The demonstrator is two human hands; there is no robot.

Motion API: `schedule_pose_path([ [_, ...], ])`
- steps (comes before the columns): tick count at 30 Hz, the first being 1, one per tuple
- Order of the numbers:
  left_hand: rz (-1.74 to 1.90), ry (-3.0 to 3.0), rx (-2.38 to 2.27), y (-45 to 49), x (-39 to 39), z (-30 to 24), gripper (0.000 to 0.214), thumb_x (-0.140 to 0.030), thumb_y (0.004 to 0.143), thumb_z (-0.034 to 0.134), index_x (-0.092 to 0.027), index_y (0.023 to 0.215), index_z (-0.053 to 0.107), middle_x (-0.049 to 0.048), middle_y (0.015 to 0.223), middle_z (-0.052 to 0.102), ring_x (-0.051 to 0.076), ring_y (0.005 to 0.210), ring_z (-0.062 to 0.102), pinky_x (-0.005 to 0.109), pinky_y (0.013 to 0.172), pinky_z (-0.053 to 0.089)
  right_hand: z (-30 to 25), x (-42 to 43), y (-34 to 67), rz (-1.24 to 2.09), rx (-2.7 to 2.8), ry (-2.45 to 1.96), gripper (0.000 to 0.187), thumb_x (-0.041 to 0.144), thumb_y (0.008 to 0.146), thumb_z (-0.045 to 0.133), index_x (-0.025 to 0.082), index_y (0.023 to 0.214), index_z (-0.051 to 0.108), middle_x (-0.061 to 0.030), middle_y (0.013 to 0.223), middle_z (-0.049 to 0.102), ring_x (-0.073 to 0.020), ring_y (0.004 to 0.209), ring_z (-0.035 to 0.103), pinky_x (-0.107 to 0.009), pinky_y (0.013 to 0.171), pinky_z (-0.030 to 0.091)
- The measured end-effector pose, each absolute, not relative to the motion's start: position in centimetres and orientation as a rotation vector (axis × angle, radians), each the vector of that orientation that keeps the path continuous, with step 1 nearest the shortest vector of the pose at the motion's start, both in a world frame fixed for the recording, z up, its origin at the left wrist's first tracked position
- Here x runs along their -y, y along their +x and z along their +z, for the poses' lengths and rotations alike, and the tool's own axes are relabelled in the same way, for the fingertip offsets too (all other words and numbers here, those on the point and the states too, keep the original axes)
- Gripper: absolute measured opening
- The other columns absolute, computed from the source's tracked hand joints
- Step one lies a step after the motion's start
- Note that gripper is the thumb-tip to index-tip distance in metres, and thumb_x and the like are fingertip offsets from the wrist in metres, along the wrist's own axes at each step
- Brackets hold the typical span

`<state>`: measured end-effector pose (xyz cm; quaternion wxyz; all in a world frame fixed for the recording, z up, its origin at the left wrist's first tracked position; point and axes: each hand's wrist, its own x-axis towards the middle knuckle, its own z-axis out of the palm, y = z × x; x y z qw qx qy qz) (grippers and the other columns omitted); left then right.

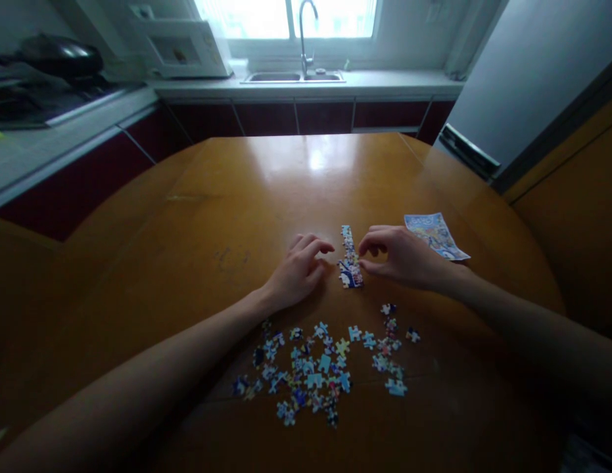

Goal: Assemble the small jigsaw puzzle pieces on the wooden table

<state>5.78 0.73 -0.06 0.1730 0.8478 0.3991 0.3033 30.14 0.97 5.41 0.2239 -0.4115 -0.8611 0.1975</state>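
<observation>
A narrow strip of joined jigsaw pieces (348, 253) lies on the table between my hands, wider at its near end. My left hand (300, 270) rests just left of it, fingers loosely bent and apart, holding nothing. On the other side, my right hand (397, 255) curls its thumb and index finger in a pinch at the strip's right edge. A small yellowish puzzle piece (356, 260) shows at those fingertips, touching or very close to the strip. Many loose jigsaw pieces (314, 380) are scattered nearer to me, with a smaller group (382, 363) to the right.
A printed picture sheet (436, 235) lies beyond my right wrist. The wooden table (227, 190) has rounded sides. Behind it are a counter with a sink (273, 77) and tap, a wok (62, 56) on the stove at left, and a fridge (522, 72) at right.
</observation>
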Motion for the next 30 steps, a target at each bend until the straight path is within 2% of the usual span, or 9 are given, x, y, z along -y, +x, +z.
schedule_pose_path([
  [9, 0.835, 2.409, -1.112, 5.7, -0.7, -0.1, 0.03, -0.006, 0.087, 0.052, -0.019, 0.111, 0.062, 0.0057, 0.108, 0.06, 0.023, 0.108, 0.049, 0.04, 0.099, 0.044, 1.9, -5.2, 28.5, 0.605, 2.49, -1.179, 0.006, 0.019, 0.076, 0.068, 0.018, 0.08, 0.073, -0.0026, 0.074, 0.064, -0.0131, 0.065, 0.052, -0.029, 0.06, 0.037],
  [21, 0.709, 2.505, -1.051, 5.6, -0.6, -0.6, 0.038, -0.009, 0.089, 0.057, -0.025, 0.123, 0.063, 0.0064, 0.116, 0.056, 0.024, 0.112, 0.045, 0.043, 0.101, 0.046, 1.9, -5.7, 28.7, 0.708, 2.482, -1.197, 0.009, 0.026, 0.078, 0.071, 0.018, 0.081, 0.075, -0.0027, 0.072, 0.065, -0.0132, 0.063, 0.053, -0.029, 0.057, 0.036],
  [25, 0.661, 2.552, -1.064, 5.5, -0.5, -0.5, 0.042, -0.009, 0.089, 0.057, -0.025, 0.127, 0.062, 0.0072, 0.119, 0.054, 0.025, 0.113, 0.043, 0.045, 0.104, 0.045, 1.7, -5.6, 29.2, 0.656, 2.434, -1.19, 0.01, 0.022, 0.081, 0.066, 0.019, 0.084, 0.075, -0.0033, 0.076, 0.065, -0.0143, 0.067, 0.055, -0.029, 0.062, 0.039],
  [30, 0.612, 2.608, -1.056, 5.5, -0.4, -0.5, 0.047, -0.01, 0.09, 0.057, -0.028, 0.133, 0.06, 0.0075, 0.12, 0.053, 0.026, 0.114, 0.043, 0.047, 0.105, 0.044, 0.5, -3.8, 29.8, 0.613, 2.291, -1.135, 0.023, 0.013, 0.085, 0.057, 0.02, 0.097, 0.075, -0.0059, 0.092, 0.066, -0.0159, 0.077, 0.058, -0.03, 0.07, 0.044],
])
